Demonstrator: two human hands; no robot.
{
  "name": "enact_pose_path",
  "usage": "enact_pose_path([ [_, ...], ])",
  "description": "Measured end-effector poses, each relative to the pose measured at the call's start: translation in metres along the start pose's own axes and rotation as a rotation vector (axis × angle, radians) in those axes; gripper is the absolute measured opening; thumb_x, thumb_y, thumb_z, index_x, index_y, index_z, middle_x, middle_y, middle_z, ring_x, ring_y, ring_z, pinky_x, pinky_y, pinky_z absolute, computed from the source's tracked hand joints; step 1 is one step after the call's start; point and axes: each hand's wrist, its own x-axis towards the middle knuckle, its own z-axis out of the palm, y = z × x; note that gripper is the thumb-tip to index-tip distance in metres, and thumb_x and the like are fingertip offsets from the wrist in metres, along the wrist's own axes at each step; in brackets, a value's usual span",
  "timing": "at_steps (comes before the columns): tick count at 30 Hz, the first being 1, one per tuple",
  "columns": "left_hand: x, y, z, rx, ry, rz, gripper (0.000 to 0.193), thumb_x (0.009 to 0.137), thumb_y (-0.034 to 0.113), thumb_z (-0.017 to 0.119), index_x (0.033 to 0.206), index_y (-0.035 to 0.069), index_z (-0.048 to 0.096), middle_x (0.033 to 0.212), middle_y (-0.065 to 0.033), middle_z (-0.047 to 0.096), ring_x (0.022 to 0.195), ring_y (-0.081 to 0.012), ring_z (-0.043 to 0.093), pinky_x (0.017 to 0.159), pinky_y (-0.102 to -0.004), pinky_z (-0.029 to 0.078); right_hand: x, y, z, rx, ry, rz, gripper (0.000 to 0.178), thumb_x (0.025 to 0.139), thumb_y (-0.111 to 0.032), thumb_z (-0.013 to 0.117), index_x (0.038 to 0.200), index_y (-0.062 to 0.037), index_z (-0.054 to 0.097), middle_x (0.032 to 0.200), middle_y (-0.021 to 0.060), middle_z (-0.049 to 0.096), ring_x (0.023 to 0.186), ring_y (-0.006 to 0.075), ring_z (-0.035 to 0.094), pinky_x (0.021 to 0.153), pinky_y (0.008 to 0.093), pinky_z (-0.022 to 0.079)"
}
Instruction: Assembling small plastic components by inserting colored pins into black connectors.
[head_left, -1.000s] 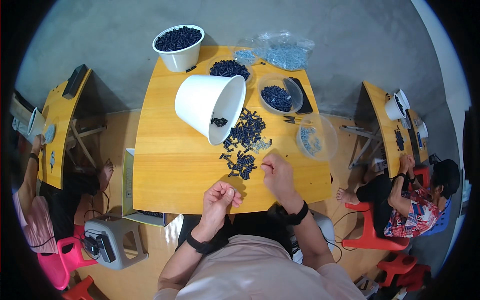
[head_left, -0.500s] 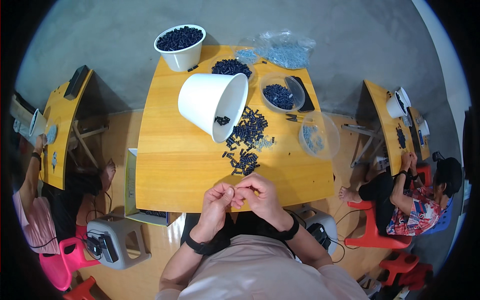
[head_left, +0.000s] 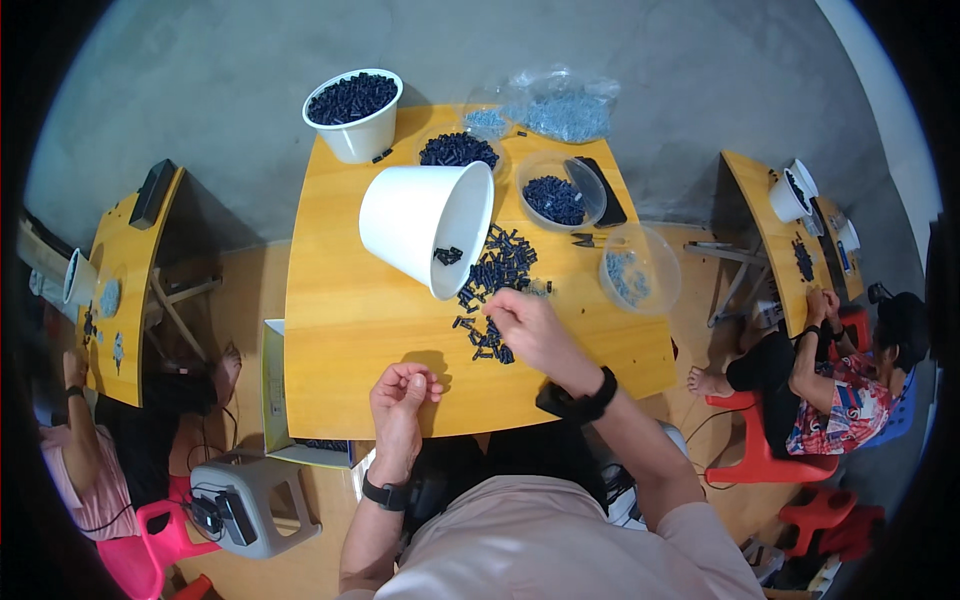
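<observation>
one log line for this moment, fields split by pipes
right hand: at loose black pieces | left hand: near table's front edge, contents unclear | white bucket: tipped over

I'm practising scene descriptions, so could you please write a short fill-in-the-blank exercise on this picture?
1. The person's right hand is at the loose pieces coloured ____.
2. The tipped white bucket lies on its ____.
3. The upright white bucket stands near the far ____ corner of the table.

Missing words: black; side; left.
</observation>
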Motion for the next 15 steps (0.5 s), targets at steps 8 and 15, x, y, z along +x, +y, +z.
enact_pose_path([
  [8,0.001,-0.004,-0.006,-0.009,-0.012,0.016,0.009,0.088,0.008,0.06,0.094,0.001,0.058,0.082,-0.0081,0.062,0.07,-0.015,0.06,0.066,-0.026,0.049,0.029,0.01,0.029,-0.581,-0.009,-0.106,0.009,0.082,-0.012,0.054,0.082,-0.0038,0.059,0.07,0.0149,0.063,0.066,0.0344,0.062,0.059,0.0446,0.047],
  [15,0.002,-0.006,-0.008,-0.032,-0.05,0.019,0.007,0.087,0.002,0.059,0.094,0.0,0.058,0.084,-0.0079,0.062,0.073,-0.0137,0.06,0.068,-0.0251,0.05,0.033,0.018,0.034,-0.659,0.073,-0.129,0.003,0.075,-0.008,0.06,0.076,-0.0068,0.059,0.068,0.0136,0.063,0.062,0.0323,0.062,0.056,0.0428,0.048],
])
